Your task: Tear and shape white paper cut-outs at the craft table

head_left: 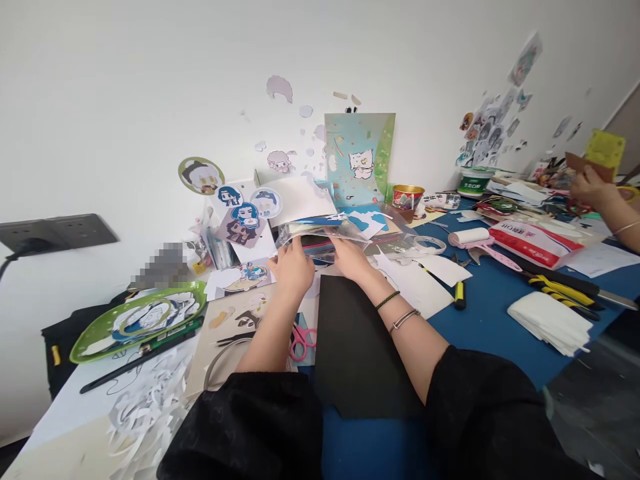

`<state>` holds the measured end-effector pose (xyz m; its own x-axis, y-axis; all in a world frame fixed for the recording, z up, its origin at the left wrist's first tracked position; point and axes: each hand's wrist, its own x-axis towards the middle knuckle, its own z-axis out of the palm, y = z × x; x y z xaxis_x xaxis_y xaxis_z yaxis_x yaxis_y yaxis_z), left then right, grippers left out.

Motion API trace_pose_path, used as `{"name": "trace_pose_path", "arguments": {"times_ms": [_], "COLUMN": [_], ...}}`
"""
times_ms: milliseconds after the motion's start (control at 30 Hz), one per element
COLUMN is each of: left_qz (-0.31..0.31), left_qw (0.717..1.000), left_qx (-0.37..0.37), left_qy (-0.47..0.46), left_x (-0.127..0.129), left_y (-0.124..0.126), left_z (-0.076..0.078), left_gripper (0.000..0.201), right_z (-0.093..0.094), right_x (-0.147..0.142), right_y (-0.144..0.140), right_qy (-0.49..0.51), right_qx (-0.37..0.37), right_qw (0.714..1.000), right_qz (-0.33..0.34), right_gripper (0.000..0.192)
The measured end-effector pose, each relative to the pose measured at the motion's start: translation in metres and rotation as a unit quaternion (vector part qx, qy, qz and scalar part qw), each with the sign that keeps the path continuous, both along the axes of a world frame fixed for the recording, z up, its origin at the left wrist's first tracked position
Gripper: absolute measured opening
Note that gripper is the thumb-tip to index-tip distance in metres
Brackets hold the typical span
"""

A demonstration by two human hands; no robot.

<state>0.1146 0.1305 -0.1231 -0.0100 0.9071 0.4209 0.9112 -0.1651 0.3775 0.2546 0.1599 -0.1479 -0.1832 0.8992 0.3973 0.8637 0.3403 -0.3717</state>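
My left hand (294, 268) and my right hand (354, 259) are at the near edge of a clear plastic bag (325, 232) with a stack of coloured sheets in it. Each hand grips one side of the bag's opening, fingers partly hidden by the plastic. A black sheet (357, 347) lies on the table under my right forearm. Beside my left forearm are pink-handled scissors (301, 342), partly covered. White paper (420, 283) lies to the right of my right hand.
A green dish (83, 343) of cut-outs and paper strips (150, 407) lie at left. To the right are a yellow-black cutter (459, 295), a pink lint roller (493, 253), tissues (550, 321) and a knife (617, 298). Another person's hand (593, 190) holds a brown piece.
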Motion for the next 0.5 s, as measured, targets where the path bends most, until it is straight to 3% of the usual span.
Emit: {"name": "trace_pose_path", "arguments": {"times_ms": [300, 500], "left_qz": [-0.028, -0.032], "left_qw": [0.999, 0.997], "left_qx": [-0.032, -0.06], "left_qy": [-0.01, -0.04], "left_x": [-0.006, -0.007], "left_y": [0.004, 0.007], "left_z": [0.002, 0.012], "left_gripper": [0.054, 0.045], "right_z": [-0.004, -0.003], "right_x": [0.0, 0.0], "right_y": [0.007, 0.012], "right_qy": [-0.019, -0.029], "right_qx": [0.006, 0.019], "right_qw": [1.0, 0.999], "right_qz": [0.007, -0.003], "right_gripper": [0.072, 0.071]}}
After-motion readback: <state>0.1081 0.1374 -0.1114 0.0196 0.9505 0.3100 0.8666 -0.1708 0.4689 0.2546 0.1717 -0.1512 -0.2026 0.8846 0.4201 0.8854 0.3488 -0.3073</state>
